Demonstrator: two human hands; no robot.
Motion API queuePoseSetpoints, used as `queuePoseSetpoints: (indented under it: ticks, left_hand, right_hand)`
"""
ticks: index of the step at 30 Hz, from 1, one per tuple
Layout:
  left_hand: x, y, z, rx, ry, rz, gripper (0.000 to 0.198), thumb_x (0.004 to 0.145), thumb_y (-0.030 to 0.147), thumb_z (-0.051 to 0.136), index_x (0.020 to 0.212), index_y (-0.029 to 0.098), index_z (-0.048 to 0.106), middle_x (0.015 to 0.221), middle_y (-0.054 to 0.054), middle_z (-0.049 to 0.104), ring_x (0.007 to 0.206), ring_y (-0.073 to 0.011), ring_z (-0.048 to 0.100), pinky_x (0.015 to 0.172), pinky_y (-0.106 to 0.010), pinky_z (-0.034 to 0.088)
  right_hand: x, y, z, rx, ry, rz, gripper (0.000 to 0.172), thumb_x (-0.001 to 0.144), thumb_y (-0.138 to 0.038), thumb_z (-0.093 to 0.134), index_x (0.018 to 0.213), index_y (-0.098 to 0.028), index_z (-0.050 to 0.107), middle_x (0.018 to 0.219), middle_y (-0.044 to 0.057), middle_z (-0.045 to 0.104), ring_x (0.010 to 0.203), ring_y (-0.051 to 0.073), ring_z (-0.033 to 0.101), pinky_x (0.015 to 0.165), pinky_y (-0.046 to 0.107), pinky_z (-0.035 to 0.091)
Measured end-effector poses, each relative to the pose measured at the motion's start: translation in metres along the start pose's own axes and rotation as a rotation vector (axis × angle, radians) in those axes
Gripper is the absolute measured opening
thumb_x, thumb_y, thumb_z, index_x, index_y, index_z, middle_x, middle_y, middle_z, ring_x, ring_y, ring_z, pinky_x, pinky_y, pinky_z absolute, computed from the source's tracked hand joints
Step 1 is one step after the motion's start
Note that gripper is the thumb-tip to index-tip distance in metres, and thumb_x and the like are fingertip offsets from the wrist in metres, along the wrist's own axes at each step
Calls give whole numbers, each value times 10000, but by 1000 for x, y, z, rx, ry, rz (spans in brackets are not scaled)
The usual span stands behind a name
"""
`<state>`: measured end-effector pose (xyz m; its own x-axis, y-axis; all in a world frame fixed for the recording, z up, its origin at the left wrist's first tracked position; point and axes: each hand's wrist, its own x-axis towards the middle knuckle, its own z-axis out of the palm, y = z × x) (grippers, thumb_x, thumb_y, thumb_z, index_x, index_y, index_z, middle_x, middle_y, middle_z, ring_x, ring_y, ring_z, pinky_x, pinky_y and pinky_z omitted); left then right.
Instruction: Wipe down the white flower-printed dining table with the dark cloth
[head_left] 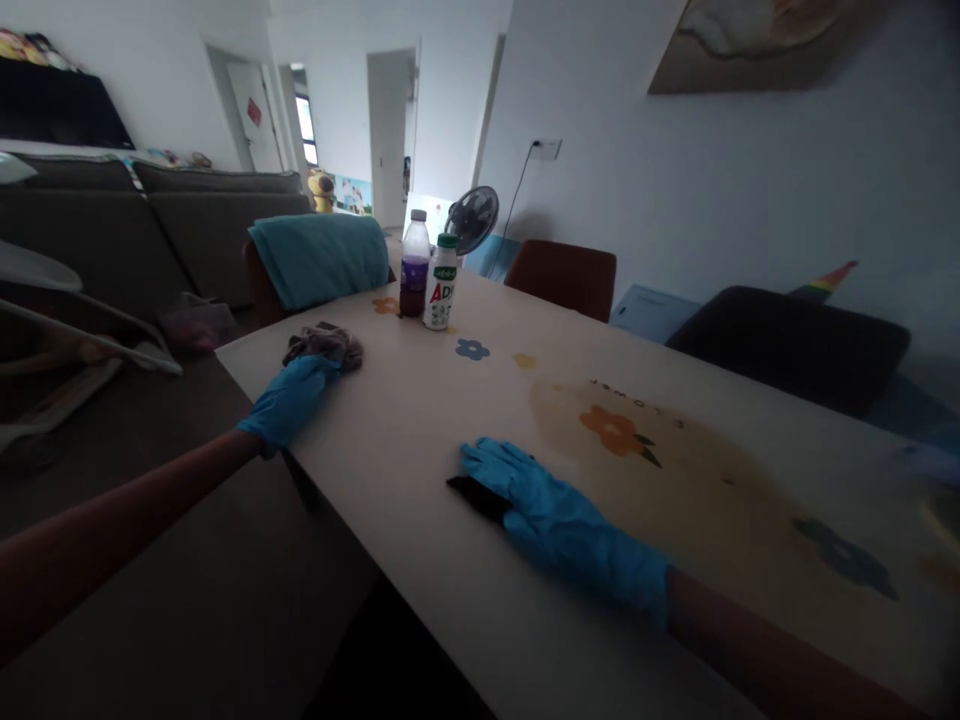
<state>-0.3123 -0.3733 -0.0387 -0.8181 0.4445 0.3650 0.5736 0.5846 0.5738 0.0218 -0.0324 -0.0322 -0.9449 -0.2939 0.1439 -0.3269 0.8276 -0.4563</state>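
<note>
A crumpled grey-brown cloth (324,345) lies on the near left corner of the pale table (405,430). My left hand (296,397), in a blue glove, is closed on the cloth's near side. Nearer the middle of the table, my right hand (536,505) wears a matching glove. Its palm faces down over a black thing with a pointed corner (478,498); the fingers cover most of it, so I cannot make out its kind. Behind the cloth stand a bottle with a purple label (415,268) and a white bottle with a green cap (441,285), both upright.
A chair draped with a turquoise towel (322,258) stands at the table's far left end. Along the far side are a brown chair (562,275) and a dark chair (787,345). A fan (474,220) is behind the bottles; a grey sofa (225,230) is at left.
</note>
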Motion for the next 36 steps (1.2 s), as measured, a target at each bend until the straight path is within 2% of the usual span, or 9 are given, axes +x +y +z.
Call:
queuePoseSetpoints:
  ticks: [3, 6, 12, 15, 18, 22, 26, 31, 36]
  left_hand:
    - [1, 0, 2, -78, 16, 13, 340, 1058, 398, 548, 1142, 213, 820, 1323, -131, 842, 1329, -334, 751, 1375, -590, 502]
    - [2, 1, 3, -128, 29, 50, 323, 1056, 387, 560, 1125, 216, 826, 1329, -129, 849, 1327, -328, 757, 1377, -580, 506]
    - [4, -3, 6, -99, 24, 79, 396, 1080, 402, 530, 1183, 212, 862, 1380, -120, 851, 1360, -327, 758, 1375, -553, 515]
    - [4, -10, 8, -91, 22, 45, 408, 1051, 345, 527, 1224, 205, 868, 1392, -120, 854, 1339, -323, 768, 1358, -564, 530]
    - [5, -16, 11, -80, 26, 44, 413, 1035, 303, 513, 1218, 196, 867, 1413, -125, 848, 1346, -321, 760, 1367, -574, 518]
    - [9, -16, 12, -55, 32, 126, 433, 1055, 321, 492, 1207, 187, 875, 1483, -144, 814, 1440, -346, 712, 1425, -593, 441]
    - [12, -10, 11, -16, 2, 40, 434, 1051, 293, 477, 1210, 190, 868, 1492, -135, 814, 1426, -326, 713, 1414, -550, 460]
    - [12, 2, 6, -22, -19, 63, 431, 1049, 307, 474, 1209, 212, 863, 1507, -103, 816, 1494, -302, 668, 1452, -512, 404]
    - [10, 12, -1, -22, -16, 113, 426, 1037, 409, 488, 1146, 220, 855, 1296, -112, 858, 1397, -341, 694, 1438, -592, 412]
  right_hand:
    - [49, 12, 0, -12, 47, 65, 773, 1090, -248, 563, 1862, -262, 527, 1916, 57, 460, 1796, 338, 416, 1499, 622, 291]
    - [114, 26, -1, -41, 64, 122, 703, 1097, -259, 552, 1797, -222, 618, 1874, 86, 533, 1764, 333, 480, 1503, 594, 302]
    - [233, 40, -1, -93, 78, 242, 622, 1173, -266, 556, 1774, -119, 616, 1866, 153, 532, 1739, 346, 514, 1491, 545, 326]
    - [272, 40, 4, -94, 88, 237, 619, 1180, -210, 554, 1776, -43, 561, 1884, 171, 504, 1740, 351, 495, 1485, 542, 296]
    - [292, 36, 10, -86, 73, 213, 597, 1188, -186, 564, 1767, -40, 550, 1892, 159, 496, 1735, 346, 484, 1479, 589, 264]
    - [291, 23, 16, -62, 10, 144, 625, 1130, -143, 640, 1751, -92, 602, 1871, 134, 535, 1723, 340, 504, 1484, 581, 253]
    - [266, 5, 26, -36, -39, 56, 758, 1027, -92, 681, 1775, -200, 620, 1862, 82, 555, 1753, 335, 479, 1498, 591, 246]
    - [215, -15, 33, 7, -117, -30, 812, 1024, -169, 621, 1828, -273, 579, 1894, 28, 497, 1814, 320, 384, 1532, 590, 162]
    - [144, -37, 25, 13, -73, 17, 841, 996, -188, 617, 1828, -309, 585, 1892, -13, 483, 1818, 310, 376, 1535, 585, 191]
